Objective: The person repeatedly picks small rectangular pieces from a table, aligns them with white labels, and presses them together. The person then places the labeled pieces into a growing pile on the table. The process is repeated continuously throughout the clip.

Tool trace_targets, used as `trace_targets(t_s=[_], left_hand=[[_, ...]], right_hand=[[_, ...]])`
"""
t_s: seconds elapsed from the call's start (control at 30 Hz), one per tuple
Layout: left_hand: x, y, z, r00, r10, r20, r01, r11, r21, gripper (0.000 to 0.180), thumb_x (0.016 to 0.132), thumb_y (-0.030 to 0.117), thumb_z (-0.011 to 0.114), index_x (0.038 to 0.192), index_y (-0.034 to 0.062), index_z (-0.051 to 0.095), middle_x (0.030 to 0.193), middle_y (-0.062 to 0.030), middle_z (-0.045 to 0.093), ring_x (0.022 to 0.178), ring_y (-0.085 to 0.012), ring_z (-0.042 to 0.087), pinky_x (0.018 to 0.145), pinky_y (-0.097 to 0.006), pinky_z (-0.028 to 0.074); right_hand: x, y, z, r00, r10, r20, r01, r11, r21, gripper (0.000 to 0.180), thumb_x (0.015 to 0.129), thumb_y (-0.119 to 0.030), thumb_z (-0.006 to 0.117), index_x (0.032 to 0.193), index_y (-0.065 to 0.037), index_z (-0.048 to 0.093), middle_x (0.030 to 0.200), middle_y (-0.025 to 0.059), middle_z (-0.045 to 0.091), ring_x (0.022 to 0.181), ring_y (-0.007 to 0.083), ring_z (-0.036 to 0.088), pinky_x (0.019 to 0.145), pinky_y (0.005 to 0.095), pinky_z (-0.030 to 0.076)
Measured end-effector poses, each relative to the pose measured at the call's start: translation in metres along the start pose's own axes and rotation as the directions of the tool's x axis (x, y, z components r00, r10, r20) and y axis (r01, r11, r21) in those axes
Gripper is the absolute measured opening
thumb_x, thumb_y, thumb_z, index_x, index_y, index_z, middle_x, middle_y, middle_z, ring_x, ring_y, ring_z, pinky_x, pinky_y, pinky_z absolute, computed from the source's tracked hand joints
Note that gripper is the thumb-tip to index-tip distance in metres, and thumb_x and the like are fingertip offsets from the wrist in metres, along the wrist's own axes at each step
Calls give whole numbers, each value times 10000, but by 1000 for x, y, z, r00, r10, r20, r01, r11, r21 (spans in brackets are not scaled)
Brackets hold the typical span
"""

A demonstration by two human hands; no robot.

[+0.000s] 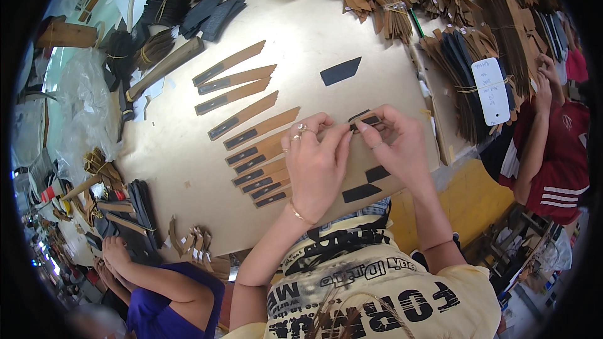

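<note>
Above the tabletop, both of my hands meet at a small dark leather piece (pixel 369 120). My left hand (pixel 314 166), with rings and a bracelet, pinches its left edge. The thumb and fingers of my right hand (pixel 402 144) close on its right side; part of the piece is hidden by the fingers. Several brown leather strips (pixel 242 108) with black ends lie in a slanting column beyond and left of my left hand. A black leather piece (pixel 340 71) lies farther off, and two more black pieces (pixel 361 193) rest near the table's front edge.
Tied bundles of brown and black leather strips (pixel 392 16) crowd the far right, one with a white tag (pixel 490 91). A wooden-handled tool (pixel 166 69) lies at the left. Co-workers sit at the right in a red shirt (pixel 559 163) and lower left in purple (pixel 179 295).
</note>
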State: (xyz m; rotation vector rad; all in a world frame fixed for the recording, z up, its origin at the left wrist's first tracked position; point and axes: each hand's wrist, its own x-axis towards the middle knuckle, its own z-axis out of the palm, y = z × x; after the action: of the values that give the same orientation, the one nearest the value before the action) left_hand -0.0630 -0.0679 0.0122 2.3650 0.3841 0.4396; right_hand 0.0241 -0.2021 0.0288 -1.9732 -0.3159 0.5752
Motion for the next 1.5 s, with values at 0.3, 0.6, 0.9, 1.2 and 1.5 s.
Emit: trace_targets(t_s=[0.3,0.6,0.9,1.2,1.5], left_hand=[[3,-3,0,999,-46,2,46,995,90,128,790,100,750,909,137,723,998,-36,606,896,-219,563,853,-382,337],[29,-63,-51,994,-40,-101,56,985,163,205,852,74,668,1049,120,704,1043,-74,628,1037,-255,584,915,-414,374],[49,-199,-172,895,-144,-423,328,854,404,215,910,131,648,1054,-10,722,1037,-197,660,972,-360,630,870,-419,491],[54,-221,-170,947,1,-322,227,706,671,178,871,182,668,941,40,749,996,-163,690,951,-327,647,885,-432,450],[24,-92,-120,984,106,-141,-79,981,180,222,787,-12,719,995,63,744,935,-87,673,776,-202,642,741,-339,520]], right_hand=[[3,0,-1,999,42,20,-44,994,104,78,905,-61,661,937,10,666,792,10,678,733,46,605,654,210,466],[5,5,1,999,40,-4,-39,992,120,78,905,-33,661,930,31,625,789,2,647,694,25,562,596,186,445],[7,4,3,995,96,-12,-94,985,146,48,910,3,635,882,21,599,782,-8,622,689,19,533,616,174,426],[6,8,0,998,66,22,-69,986,151,61,910,-14,636,908,23,589,838,22,645,731,56,584,663,210,485],[8,8,-1,998,61,24,-64,983,173,96,895,-18,650,928,65,615,789,57,675,690,63,605,603,211,482]])
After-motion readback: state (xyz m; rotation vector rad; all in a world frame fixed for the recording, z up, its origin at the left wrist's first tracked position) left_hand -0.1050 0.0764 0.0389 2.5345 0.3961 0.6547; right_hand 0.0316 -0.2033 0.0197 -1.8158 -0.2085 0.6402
